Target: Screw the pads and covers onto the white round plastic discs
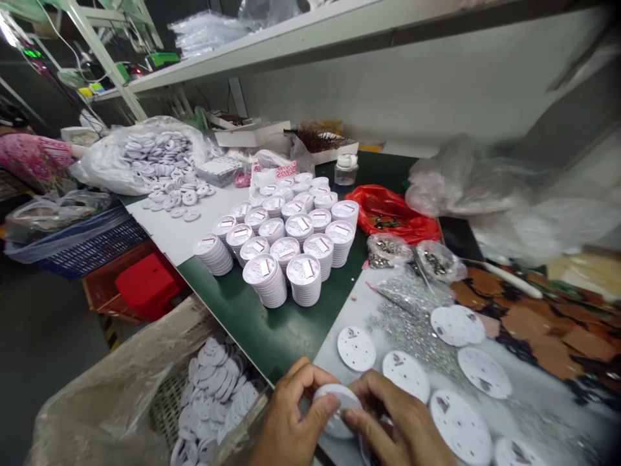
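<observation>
Between both hands, low in the head view, is a round white plastic disc (338, 408). My left hand (295, 414) grips its left side, thumb resting on the face. On the right edge, the fingers and thumb of my right hand (392, 421) are closed on the same disc. Just beyond my hands lie loose white discs with small holes, among them one (356, 348) and another (405, 375) on the pale work sheet. A larger-looking disc (460, 427) lies right of my right hand. Part of the held disc's underside is hidden by my fingers.
Stacks of white discs (305, 278) stand on the green table (286, 333). Small metal parts (412, 323) are scattered near a red bag (392, 213). A crate (167, 401) of white parts is below left. A shelf (339, 35) overhangs the back. A person's pink sleeve (36, 152) shows far left.
</observation>
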The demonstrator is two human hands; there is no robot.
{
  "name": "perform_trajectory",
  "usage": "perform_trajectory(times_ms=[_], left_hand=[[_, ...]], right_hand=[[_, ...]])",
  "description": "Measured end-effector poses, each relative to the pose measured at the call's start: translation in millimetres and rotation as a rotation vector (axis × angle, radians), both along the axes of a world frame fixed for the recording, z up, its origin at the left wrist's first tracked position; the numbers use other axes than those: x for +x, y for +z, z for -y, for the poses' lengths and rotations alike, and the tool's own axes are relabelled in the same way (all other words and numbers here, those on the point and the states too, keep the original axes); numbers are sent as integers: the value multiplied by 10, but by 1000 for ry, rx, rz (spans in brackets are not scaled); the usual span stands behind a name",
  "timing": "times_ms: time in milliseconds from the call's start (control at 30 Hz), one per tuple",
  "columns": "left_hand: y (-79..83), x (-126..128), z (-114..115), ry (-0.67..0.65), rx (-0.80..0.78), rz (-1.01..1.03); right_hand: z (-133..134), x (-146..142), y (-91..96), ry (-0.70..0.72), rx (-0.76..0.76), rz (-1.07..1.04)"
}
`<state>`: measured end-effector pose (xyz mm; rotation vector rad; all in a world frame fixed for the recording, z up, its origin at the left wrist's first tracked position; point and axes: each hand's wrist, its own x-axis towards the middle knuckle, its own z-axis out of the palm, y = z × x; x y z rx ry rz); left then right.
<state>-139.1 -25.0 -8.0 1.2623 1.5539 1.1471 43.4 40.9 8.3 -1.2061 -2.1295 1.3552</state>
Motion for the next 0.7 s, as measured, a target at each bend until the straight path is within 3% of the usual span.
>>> perform_trajectory(times_ms=[100, 267, 433, 700], left_hand=[[-45, 49, -39, 60, 21, 12], [-69, 114, -77, 75, -75, 141], [-13, 108, -69, -3, -77, 209], [-32, 81, 13, -40, -166, 263]], right_hand=[[63, -32, -4, -98, -120, -95], [52, -52, -8, -187, -262, -244], [-3, 2, -61, -191, -548, -354], [40, -3, -43, -198, -527, -381]])
